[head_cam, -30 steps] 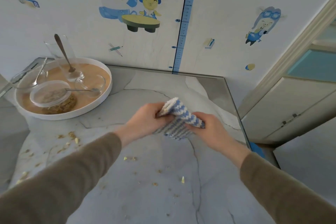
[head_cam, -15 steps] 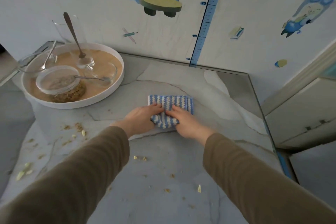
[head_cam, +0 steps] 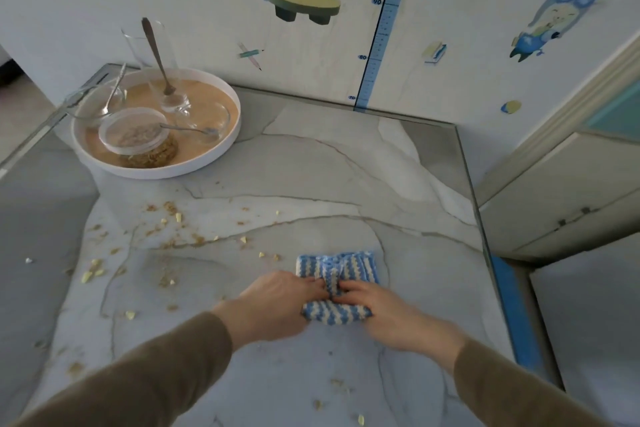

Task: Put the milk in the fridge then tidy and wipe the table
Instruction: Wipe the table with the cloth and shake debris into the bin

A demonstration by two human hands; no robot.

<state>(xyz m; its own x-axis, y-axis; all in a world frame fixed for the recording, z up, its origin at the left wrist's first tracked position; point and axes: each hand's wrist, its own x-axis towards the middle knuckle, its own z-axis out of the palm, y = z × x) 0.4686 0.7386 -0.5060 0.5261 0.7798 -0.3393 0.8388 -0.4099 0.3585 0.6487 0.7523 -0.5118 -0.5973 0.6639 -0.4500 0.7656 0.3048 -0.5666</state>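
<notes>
Blue-and-white striped cloth (head_cam: 337, 269) lies on the marble-patterned table (head_cam: 346, 184), towards its right edge and closer to the near side than to the wall. It is bunched into a raised ridge at its middle. The left hand (head_cam: 277, 302) and the right hand (head_cam: 381, 312) meet at that ridge, each pinching the cloth with curled fingers; the left one is blurred. Crumbs (head_cam: 169, 215) are scattered over the left half of the table and along the near edge. At the far left corner sits a round white tray (head_cam: 221, 156) holding a lidded jar (head_cam: 145, 146) of brown cereal, two glass bowls (head_cam: 93, 104) with spoons, and a tall glass (head_cam: 152, 45) with a spoon (head_cam: 156, 52) standing in it.
</notes>
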